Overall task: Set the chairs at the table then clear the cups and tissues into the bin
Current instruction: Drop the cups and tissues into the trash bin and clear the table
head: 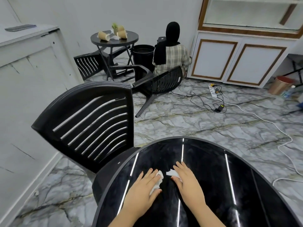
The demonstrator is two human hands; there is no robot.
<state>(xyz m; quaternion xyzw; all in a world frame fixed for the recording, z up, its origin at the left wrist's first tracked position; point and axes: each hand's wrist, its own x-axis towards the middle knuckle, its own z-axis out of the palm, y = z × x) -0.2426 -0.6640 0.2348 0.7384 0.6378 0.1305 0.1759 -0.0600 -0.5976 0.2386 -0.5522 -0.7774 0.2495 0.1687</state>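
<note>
On the near glossy black round table both my hands lie on white tissues. My left hand holds a crumpled tissue between fingers and thumb. My right hand rests with straight fingers on a flatter tissue. A black slatted chair stands upright at the table's left. Across the room, a small round table carries tipped paper cups, tissues and a small plant. Two black chairs lie overturned, one left of that table and one in front of it. A black bin stands beside it.
A person sits on the floor by the bin, facing away. A power strip and cables trail over the marble floor at right. White cabinets line the back wall, a grey counter the left. A copper bin stands far right.
</note>
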